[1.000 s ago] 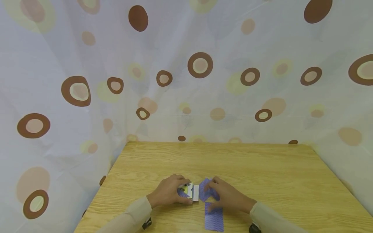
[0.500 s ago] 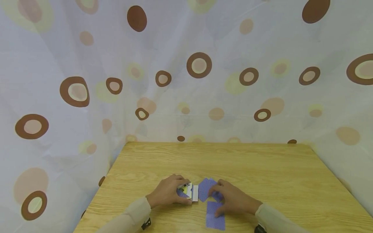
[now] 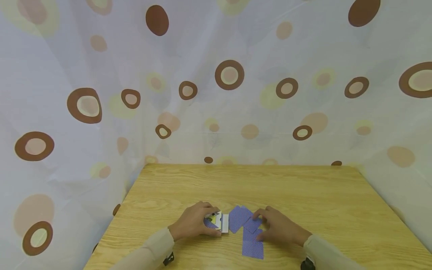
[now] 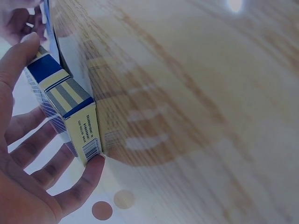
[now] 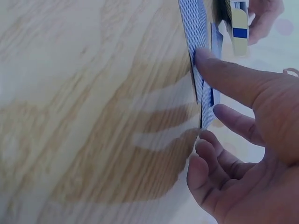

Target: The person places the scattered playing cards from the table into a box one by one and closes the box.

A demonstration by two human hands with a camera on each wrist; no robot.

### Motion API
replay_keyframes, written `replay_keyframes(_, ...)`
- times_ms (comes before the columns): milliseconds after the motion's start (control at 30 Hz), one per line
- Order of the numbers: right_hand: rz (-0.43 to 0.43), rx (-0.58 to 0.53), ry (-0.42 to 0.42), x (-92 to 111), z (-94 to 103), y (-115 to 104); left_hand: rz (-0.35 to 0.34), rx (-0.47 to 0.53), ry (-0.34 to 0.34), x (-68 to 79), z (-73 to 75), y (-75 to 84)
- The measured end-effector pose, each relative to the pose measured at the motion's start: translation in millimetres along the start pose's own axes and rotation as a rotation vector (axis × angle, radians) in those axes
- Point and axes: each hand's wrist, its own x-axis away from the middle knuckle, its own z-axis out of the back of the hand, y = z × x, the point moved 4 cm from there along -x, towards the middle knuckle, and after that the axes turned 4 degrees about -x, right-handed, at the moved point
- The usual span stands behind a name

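My left hand (image 3: 193, 222) grips a playing-card box (image 3: 218, 220), thumb on one side and fingers on the other. In the left wrist view the box (image 4: 84, 119) is cream with blue bands and a barcode. Its white flap (image 3: 225, 224) sticks out to the right. Several playing cards with blue patterned backs lie face down beside it: overlapping tilted cards (image 3: 237, 220) and a straighter card (image 3: 253, 247) nearer me. My right hand (image 3: 281, 228) touches them with thumb and index spread apart. In the right wrist view the thumb (image 5: 229, 77) lies against a card (image 5: 194, 23); the other fingers curl loosely.
Both hands work on a light wood-grain table (image 3: 189, 183). Behind and at the sides hangs a white sheet (image 3: 202, 45) with brown, peach and yellow spots. A dark strap or device (image 3: 308, 263) shows at the right wrist.
My right hand has moved right. The nearer card has slid away from me and to the right, now meeting the tilted cards. My left hand and the box stay nearly still.
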Motion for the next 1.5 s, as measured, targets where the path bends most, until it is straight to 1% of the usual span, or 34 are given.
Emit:
replay_keyframes(100, -0.012, 0.022, 0.002, -0.5, -1.2, -0.5, 0.005, 0.004, 0.000, 0.5, -1.7, -1.4)
replay_keyframes(300, -0.004, 0.089, -0.022, -3.3, -7.7, -7.4, 0.008, -0.003, 0.002, -0.8, -4.0, -4.3)
replay_keyframes(367, -0.022, 0.094, -0.018, -4.1, -9.0, -8.6, 0.007, -0.003, 0.003, -1.1, -4.0, -4.7)
replay_keyframes(467, -0.058, 0.072, -0.011, -3.6, -8.3, -8.2, 0.008, -0.006, 0.002, -0.8, -3.8, -4.4)
replay_keyframes(600, -0.085, 0.024, -0.016, -1.6, -2.9, -4.6, 0.007, -0.009, -0.002, -0.4, -3.6, -3.7)
replay_keyframes(767, -0.121, 0.012, -0.027, 0.1, 7.7, 1.3, 0.008, -0.008, 0.000, -0.9, -3.0, -3.8)
replay_keyframes(967, -0.191, 0.050, -0.017, 5.3, 17.5, 11.7, 0.013, -0.006, -0.002, -1.0, -2.0, -3.0)
replay_keyframes(1100, -0.238, 0.096, 0.024, 10.1, 20.5, 22.2, 0.014, -0.009, -0.002, -0.6, -2.2, -2.7)
replay_keyframes(1200, -0.255, 0.132, 0.048, 11.5, 25.4, 28.4, 0.014, -0.011, -0.001, -0.3, -2.3, -2.6)
replay_keyframes(1300, -0.232, 0.112, 0.021, 11.4, 31.3, 30.9, 0.014, -0.010, -0.002, -0.1, -2.3, -2.6)
replay_keyframes(1400, -0.168, 0.071, -0.038, 12.1, 36.3, 27.9, 0.011, -0.012, -0.001, 0.1, -2.3, -2.4)
replay_keyframes(1500, -0.101, 0.057, -0.087, 12.5, 39.5, 23.4, 0.007, -0.018, 0.005, 0.0, -2.2, -2.5)
